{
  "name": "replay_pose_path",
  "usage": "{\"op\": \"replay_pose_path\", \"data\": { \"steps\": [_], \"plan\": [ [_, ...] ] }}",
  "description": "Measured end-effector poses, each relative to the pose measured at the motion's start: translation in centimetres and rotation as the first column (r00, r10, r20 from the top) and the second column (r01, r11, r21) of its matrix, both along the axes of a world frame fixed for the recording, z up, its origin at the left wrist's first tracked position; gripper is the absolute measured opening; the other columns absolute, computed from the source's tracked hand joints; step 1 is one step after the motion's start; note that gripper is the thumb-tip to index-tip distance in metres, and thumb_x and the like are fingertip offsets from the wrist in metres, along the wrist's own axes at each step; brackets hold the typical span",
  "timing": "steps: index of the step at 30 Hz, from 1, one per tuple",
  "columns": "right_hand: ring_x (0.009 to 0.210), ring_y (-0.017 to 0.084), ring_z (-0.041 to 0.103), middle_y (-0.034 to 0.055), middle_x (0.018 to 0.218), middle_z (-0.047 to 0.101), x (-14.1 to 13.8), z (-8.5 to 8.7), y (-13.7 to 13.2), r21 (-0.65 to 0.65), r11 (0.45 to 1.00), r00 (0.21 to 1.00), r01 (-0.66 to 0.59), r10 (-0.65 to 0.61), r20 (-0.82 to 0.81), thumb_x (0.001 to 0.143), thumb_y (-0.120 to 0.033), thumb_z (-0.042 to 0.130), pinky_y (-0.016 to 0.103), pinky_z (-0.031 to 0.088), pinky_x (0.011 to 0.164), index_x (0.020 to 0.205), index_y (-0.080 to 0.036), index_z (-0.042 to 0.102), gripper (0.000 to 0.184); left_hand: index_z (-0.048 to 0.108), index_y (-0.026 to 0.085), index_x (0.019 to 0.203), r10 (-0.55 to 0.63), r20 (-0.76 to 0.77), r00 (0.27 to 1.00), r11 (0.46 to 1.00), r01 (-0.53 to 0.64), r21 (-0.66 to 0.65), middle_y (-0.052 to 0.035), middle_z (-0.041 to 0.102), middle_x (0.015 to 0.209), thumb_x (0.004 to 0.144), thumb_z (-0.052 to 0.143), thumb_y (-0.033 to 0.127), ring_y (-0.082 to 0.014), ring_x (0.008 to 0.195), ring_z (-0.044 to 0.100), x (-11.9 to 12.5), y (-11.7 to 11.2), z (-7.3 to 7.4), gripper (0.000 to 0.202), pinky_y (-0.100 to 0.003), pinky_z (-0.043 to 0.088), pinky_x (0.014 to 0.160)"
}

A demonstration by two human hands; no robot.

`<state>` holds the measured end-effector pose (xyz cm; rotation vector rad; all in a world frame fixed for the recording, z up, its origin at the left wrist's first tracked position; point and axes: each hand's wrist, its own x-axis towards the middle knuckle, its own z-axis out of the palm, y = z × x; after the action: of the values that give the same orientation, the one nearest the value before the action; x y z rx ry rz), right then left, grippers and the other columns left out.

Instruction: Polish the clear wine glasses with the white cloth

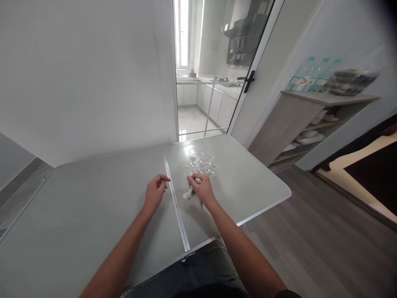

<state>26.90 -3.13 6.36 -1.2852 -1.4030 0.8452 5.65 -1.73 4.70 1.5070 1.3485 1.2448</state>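
Note:
My right hand rests on the grey folding table, its fingers closed round a small white cloth that sticks out to the left. My left hand hovers just left of the table's middle seam, fingers curled loosely toward the thumb, with nothing visible in it. A cluster of several clear stemmed glasses stands just beyond my right hand, a short gap away from the fingertips.
A white wall runs behind the table. A glass sliding door opens onto a kitchen. A wooden shelf unit with water bottles stands at the right. The table's right edge drops to wood flooring.

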Motion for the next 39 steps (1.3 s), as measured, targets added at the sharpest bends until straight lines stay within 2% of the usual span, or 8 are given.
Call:
{"op": "replay_pose_path", "data": {
  "steps": [4,7,13,20,26,32,35,39],
  "plan": [
    [0.064,0.018,0.058,0.0010,0.065,0.064,5.9,-1.9,-1.1,-0.035,0.923,0.909,0.382,-0.369,0.192,0.079,-0.043,0.065,0.029,0.043,0.066,0.072,-0.021,0.067,0.023,0.069,0.022,0.084,-0.102,-0.101,0.990,0.995,0.103,0.004,-0.0019,0.070,0.084,0.084,0.059,0.029,-0.0136,0.059,0.055,5.6,0.7,-0.1,0.012,-0.028,0.043,0.060],
    [0.077,0.023,0.064,0.0077,0.084,0.072,9.5,-2.8,0.3,-0.132,0.860,0.847,0.493,-0.440,0.299,0.073,-0.041,0.069,0.031,0.047,0.072,0.098,-0.019,0.073,0.034,0.068,0.021,0.088,-0.092,-0.140,0.986,0.996,0.091,-0.014,-0.0043,0.072,0.090,0.081,0.066,0.031,-0.0157,0.064,0.060,10.3,2.4,-1.2,0.012,-0.029,0.044,0.065],
    [0.074,0.024,0.067,0.0102,0.079,0.074,11.7,-3.3,4.7,-0.220,0.882,0.877,0.417,-0.327,0.352,0.068,-0.040,0.073,0.030,0.047,0.069,0.109,-0.014,0.074,0.049,0.061,0.021,0.111,0.006,-0.230,0.973,0.998,-0.019,-0.055,-0.0060,0.071,0.092,0.071,0.080,0.036,-0.0195,0.070,0.062,15.4,5.3,-3.8,0.047,-0.030,0.042,0.069],
    [0.069,0.022,0.066,0.0095,0.074,0.074,11.2,-3.9,5.7,-0.177,0.896,0.864,0.408,-0.316,0.393,0.073,-0.040,0.067,0.027,0.043,0.062,0.086,-0.019,0.079,0.028,0.072,0.020,0.101,-0.008,-0.309,0.951,1.000,0.011,0.006,-0.0047,0.067,0.076,0.077,0.075,0.043,-0.0201,0.069,0.062,17.0,7.0,-4.2,0.033,-0.030,0.042,0.068],
    [0.074,0.020,0.068,0.0107,0.079,0.077,10.9,-3.9,5.6,-0.123,0.891,0.803,0.437,-0.325,0.500,0.079,-0.036,0.063,0.024,0.043,0.065,0.087,-0.020,0.081,0.025,0.076,0.022,0.099,-0.002,-0.340,0.940,1.000,-0.008,-0.027,-0.0052,0.073,0.077,0.088,0.063,0.038,-0.0180,0.070,0.066,17.9,6.4,-3.7,0.023,-0.028,0.046,0.070],
    [0.067,0.020,0.067,0.0107,0.077,0.077,10.6,-3.0,3.2,-0.027,0.884,0.738,0.468,-0.373,0.563,0.085,-0.036,0.055,0.024,0.042,0.062,0.087,-0.020,0.081,0.031,0.077,0.024,0.100,0.009,-0.228,0.974,0.999,0.000,0.040,-0.0035,0.077,0.089,0.091,0.060,0.042,-0.0159,0.066,0.068,14.3,2.7,-1.2,0.027,-0.028,0.052,0.067],
    [0.071,0.020,0.069,0.0091,0.083,0.079,8.3,-2.3,1.5,0.024,0.910,0.762,0.415,-0.362,0.537,0.086,-0.038,0.054,0.025,0.045,0.067,0.093,-0.023,0.081,0.031,0.077,0.023,0.099,0.107,-0.186,0.977,0.993,-0.094,0.075,-0.0032,0.078,0.098,0.091,0.060,0.045,-0.0139,0.061,0.066,9.2,1.3,0.6,0.029,-0.027,0.053,0.065],
    [0.076,0.021,0.072,0.0084,0.090,0.079,1.6,-1.8,1.0,0.006,0.979,0.870,0.204,-0.184,0.458,0.087,-0.038,0.056,0.024,0.049,0.073,0.095,-0.021,0.081,0.031,0.077,0.021,0.100,0.381,-0.240,0.893,0.925,-0.366,0.107,-0.0052,0.078,0.097,0.090,0.060,0.044,-0.0146,0.063,0.067,-0.2,0.8,1.5,0.030,-0.027,0.052,0.066]
  ]
}}
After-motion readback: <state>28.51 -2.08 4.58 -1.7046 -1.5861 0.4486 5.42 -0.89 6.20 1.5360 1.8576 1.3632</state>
